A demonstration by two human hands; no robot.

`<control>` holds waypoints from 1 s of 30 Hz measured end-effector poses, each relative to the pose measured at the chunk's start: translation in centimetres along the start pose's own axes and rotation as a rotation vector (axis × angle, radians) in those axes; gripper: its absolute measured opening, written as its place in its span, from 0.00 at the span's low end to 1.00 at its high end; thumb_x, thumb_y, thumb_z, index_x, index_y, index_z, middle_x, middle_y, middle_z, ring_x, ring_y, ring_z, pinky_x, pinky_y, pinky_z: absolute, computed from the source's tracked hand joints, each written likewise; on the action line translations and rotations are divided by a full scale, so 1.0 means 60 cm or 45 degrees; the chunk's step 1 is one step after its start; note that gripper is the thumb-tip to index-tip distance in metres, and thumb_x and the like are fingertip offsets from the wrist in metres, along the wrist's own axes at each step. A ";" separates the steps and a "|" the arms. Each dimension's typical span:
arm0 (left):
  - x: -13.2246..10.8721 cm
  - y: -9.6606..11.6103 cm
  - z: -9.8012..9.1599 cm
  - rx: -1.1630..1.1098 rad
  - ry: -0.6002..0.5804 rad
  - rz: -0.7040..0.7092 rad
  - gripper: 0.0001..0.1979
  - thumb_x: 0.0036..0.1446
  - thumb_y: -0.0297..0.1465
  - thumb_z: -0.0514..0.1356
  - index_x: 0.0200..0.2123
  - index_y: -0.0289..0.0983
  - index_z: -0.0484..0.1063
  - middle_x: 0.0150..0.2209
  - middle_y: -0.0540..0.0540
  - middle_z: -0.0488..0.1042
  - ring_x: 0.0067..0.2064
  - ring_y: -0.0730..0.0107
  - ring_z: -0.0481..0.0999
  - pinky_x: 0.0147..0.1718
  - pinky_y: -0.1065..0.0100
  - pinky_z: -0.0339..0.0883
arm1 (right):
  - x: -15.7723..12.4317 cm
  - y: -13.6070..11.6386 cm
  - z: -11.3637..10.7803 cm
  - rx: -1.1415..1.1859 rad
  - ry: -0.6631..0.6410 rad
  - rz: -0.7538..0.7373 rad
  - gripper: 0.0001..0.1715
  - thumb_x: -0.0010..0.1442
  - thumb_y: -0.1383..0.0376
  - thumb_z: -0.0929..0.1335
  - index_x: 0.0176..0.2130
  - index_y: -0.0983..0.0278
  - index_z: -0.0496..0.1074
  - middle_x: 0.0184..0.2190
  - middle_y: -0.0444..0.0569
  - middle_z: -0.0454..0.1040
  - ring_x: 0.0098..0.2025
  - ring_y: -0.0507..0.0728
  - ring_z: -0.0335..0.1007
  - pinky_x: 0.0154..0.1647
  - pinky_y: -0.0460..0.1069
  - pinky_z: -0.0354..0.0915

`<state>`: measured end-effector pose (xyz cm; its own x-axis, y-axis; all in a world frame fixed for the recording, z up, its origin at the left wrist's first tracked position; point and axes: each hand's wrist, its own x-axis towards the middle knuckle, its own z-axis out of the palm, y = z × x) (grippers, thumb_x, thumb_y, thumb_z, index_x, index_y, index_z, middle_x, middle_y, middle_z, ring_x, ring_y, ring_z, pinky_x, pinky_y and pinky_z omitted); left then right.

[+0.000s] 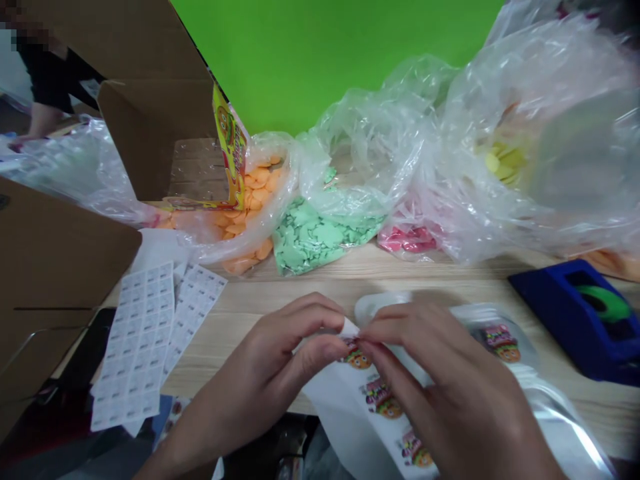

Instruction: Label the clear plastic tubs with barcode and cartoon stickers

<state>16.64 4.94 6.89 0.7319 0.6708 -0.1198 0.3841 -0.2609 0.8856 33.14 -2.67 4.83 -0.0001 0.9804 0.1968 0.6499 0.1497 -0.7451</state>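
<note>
A white strip of burger-character stickers (384,399) hangs from my fingertips over the table's front edge. My left hand (283,357) pinches its upper end between thumb and fingers. Against that same end, my right hand (450,380) is closed in a pinch at the corner of the top sticker (357,359); whether that sticker is lifted from the backing is hard to see. Beside and partly under my right hand lie clear lids or flat packs, one bearing a similar sticker (501,341). A shiny clear container (565,417) sits at the lower right.
Plastic bags of orange pieces (257,193), green pieces (325,230) and pink pieces (413,239) line the back. A blue tape dispenser (565,320) stands right. Printed label sheets (135,347) lie left, near an open cardboard box (155,127). Another person (50,73) is at far left.
</note>
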 end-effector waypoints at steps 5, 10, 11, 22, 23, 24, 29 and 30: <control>0.005 -0.021 -0.001 0.057 0.293 -0.257 0.07 0.59 0.35 0.55 0.30 0.40 0.67 0.27 0.53 0.67 0.28 0.74 0.67 0.24 0.76 0.61 | -0.017 0.004 -0.019 0.117 0.001 -0.230 0.08 0.58 0.68 0.66 0.34 0.53 0.72 0.33 0.40 0.75 0.31 0.52 0.70 0.33 0.47 0.66; -0.002 -0.065 -0.069 0.098 0.129 -0.195 0.05 0.57 0.33 0.56 0.29 0.41 0.68 0.30 0.51 0.69 0.29 0.72 0.68 0.25 0.76 0.62 | -0.023 0.082 -0.048 0.470 0.256 0.634 0.04 0.57 0.59 0.68 0.33 0.55 0.72 0.32 0.41 0.75 0.33 0.51 0.71 0.33 0.44 0.66; 0.000 -0.070 -0.077 0.121 -0.024 -0.197 0.05 0.57 0.32 0.56 0.28 0.40 0.68 0.29 0.50 0.69 0.28 0.72 0.69 0.24 0.76 0.62 | -0.023 0.097 -0.048 0.493 0.198 0.742 0.08 0.56 0.57 0.68 0.33 0.58 0.72 0.32 0.43 0.75 0.33 0.52 0.71 0.33 0.45 0.66; 0.036 -0.042 0.014 0.262 -0.687 0.136 0.09 0.48 0.19 0.57 0.22 0.38 0.65 0.56 0.53 0.67 0.51 0.67 0.71 0.47 0.70 0.63 | -0.023 0.124 0.002 0.749 -0.010 0.811 0.26 0.56 0.62 0.67 0.53 0.65 0.60 0.28 0.44 0.72 0.32 0.52 0.69 0.35 0.47 0.64; 0.038 -0.044 0.017 0.273 -0.700 0.144 0.09 0.48 0.20 0.57 0.22 0.38 0.64 0.57 0.53 0.66 0.51 0.67 0.71 0.48 0.70 0.63 | -0.023 0.125 0.003 0.714 -0.018 0.789 0.26 0.56 0.62 0.67 0.53 0.64 0.59 0.28 0.44 0.72 0.32 0.52 0.69 0.35 0.48 0.64; 0.039 -0.046 0.020 0.293 -0.718 0.148 0.08 0.48 0.20 0.56 0.23 0.38 0.64 0.59 0.53 0.64 0.51 0.66 0.71 0.48 0.69 0.63 | -0.023 0.126 0.004 0.654 -0.018 0.757 0.25 0.57 0.63 0.66 0.53 0.64 0.59 0.28 0.44 0.72 0.32 0.52 0.69 0.34 0.48 0.64; 0.044 -0.053 0.038 0.442 -0.723 0.109 0.07 0.51 0.22 0.55 0.23 0.37 0.63 0.60 0.49 0.61 0.48 0.61 0.72 0.46 0.63 0.65 | -0.029 0.126 0.029 -0.106 -0.009 0.452 0.22 0.61 0.67 0.62 0.55 0.67 0.60 0.32 0.51 0.70 0.36 0.59 0.68 0.37 0.56 0.65; 0.045 -0.054 0.042 0.450 -0.701 0.100 0.07 0.51 0.22 0.55 0.24 0.37 0.64 0.59 0.49 0.63 0.49 0.61 0.71 0.46 0.63 0.64 | -0.030 0.125 0.035 -0.232 -0.020 0.431 0.23 0.61 0.66 0.62 0.56 0.69 0.59 0.35 0.55 0.69 0.38 0.61 0.68 0.37 0.58 0.66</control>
<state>18.81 5.82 2.56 0.9101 0.2120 -0.3562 0.4112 -0.5696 0.7116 36.40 -3.06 -2.47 0.2268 0.9726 -0.0519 0.7399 -0.2067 -0.6402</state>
